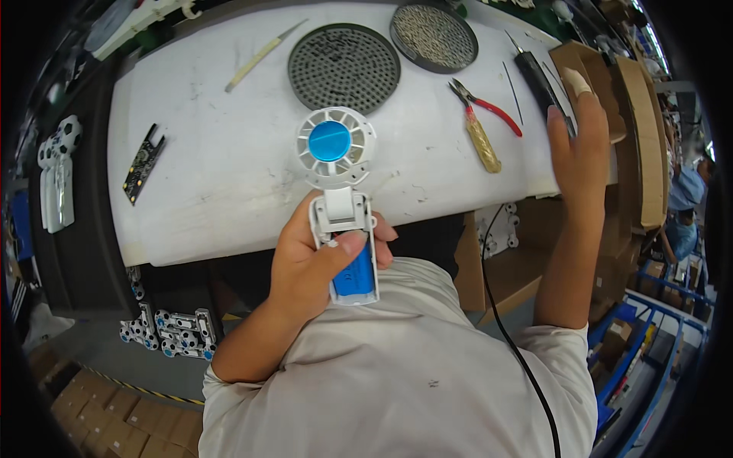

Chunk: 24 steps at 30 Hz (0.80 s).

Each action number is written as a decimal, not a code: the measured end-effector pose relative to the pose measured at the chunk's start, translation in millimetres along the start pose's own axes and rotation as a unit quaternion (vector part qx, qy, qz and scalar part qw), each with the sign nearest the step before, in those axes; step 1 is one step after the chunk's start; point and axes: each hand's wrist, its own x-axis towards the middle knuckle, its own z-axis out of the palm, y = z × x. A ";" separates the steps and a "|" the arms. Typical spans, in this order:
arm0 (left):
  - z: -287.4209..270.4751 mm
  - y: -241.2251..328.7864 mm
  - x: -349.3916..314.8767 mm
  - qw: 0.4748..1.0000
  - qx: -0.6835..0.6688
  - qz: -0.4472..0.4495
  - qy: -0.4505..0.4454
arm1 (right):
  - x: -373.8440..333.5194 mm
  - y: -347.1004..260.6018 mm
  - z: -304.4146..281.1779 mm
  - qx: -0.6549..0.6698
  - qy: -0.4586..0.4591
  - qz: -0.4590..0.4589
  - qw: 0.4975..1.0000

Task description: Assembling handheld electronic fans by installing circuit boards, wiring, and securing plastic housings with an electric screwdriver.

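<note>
The two hands are well apart. The left hand [301, 267] is clamped around the open handle of a white plastic handheld fan with a round, spoked head [340, 202], the head pointing away from the body. A blue cylindrical battery [356, 276] shows in the handle beside the left thumb, and a glossy blue disc [329, 141] sits at the head's centre. The right hand [582, 156], one fingertip in a pale cover, is at a slim black-handled tool with a thin tip [536, 79] (whether the fingers grip it, I cannot tell). Just left of the right hand lie metal pliers with one red and one tan handle [481, 141]. Left of the left hand lies a narrow black circuit board [143, 166].
</note>
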 end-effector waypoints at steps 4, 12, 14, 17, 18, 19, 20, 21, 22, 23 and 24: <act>9.8 4.5 0.7 1.000 0.007 0.020 -0.017 | -15.2 79.5 35.7 0.026 -0.154 0.131 0.979; 13.7 17.2 -5.7 0.997 0.051 -0.037 -0.046 | -13.7 44.8 7.9 0.078 -0.159 0.171 0.969; 19.2 16.3 -7.1 0.991 0.111 0.005 -0.070 | -26.0 13.6 -9.0 0.130 -0.112 0.151 0.974; 28.8 19.5 -0.5 0.960 0.226 0.070 -0.149 | -39.8 -43.8 -43.1 0.221 -0.084 0.082 0.968; 31.3 20.8 4.6 0.940 0.276 0.107 -0.169 | -40.3 -58.5 -44.8 0.260 -0.099 0.020 0.960; 33.7 22.3 9.5 0.916 0.324 0.144 -0.189 | -40.3 -71.6 -46.3 0.295 -0.115 -0.042 0.948; 35.9 22.2 14.3 0.888 0.366 0.180 -0.210 | -41.5 -84.1 -50.4 0.294 -0.143 -0.070 0.943; 36.5 19.5 15.0 0.886 0.368 0.181 -0.215 | -41.9 -93.8 -52.6 0.297 -0.171 -0.101 0.934; 34.4 13.6 14.0 0.925 0.310 0.135 -0.175 | -39.1 -99.9 -51.8 0.296 -0.167 -0.098 0.936; 33.7 10.2 11.2 0.956 0.248 0.088 -0.131 | -34.5 -106.3 -51.0 0.281 -0.099 -0.126 0.946; 33.5 9.2 9.4 0.979 0.183 0.041 -0.084 | -29.7 -111.4 -50.1 0.266 -0.031 -0.154 0.951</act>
